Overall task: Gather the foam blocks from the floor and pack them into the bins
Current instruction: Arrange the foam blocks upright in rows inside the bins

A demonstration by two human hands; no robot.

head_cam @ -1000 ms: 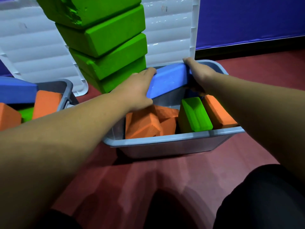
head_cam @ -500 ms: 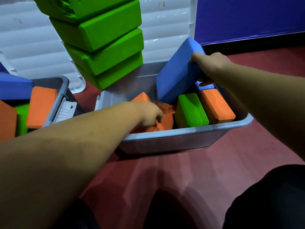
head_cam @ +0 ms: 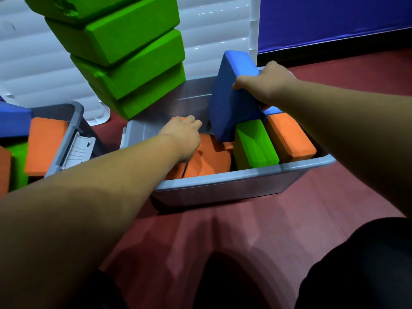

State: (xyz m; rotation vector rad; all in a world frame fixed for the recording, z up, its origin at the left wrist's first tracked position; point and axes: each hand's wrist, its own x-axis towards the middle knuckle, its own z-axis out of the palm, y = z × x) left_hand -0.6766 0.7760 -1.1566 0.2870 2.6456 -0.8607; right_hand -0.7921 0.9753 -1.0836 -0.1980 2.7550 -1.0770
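Right hand (head_cam: 267, 85) grips a blue foam block (head_cam: 231, 97) by its upper edge, holding it tilted on end inside the grey bin (head_cam: 245, 177). Left hand (head_cam: 182, 137) is down on the orange blocks (head_cam: 211, 159) in that bin; whether its fingers grip one I cannot tell. Just under the right wrist stand a green block (head_cam: 256, 143) and another orange block (head_cam: 289, 134).

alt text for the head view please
The right hand grips a blue block tilted over a part-filled grey bin, while the left hand rests on an orange block inside. Stacked green blocks stand behind.
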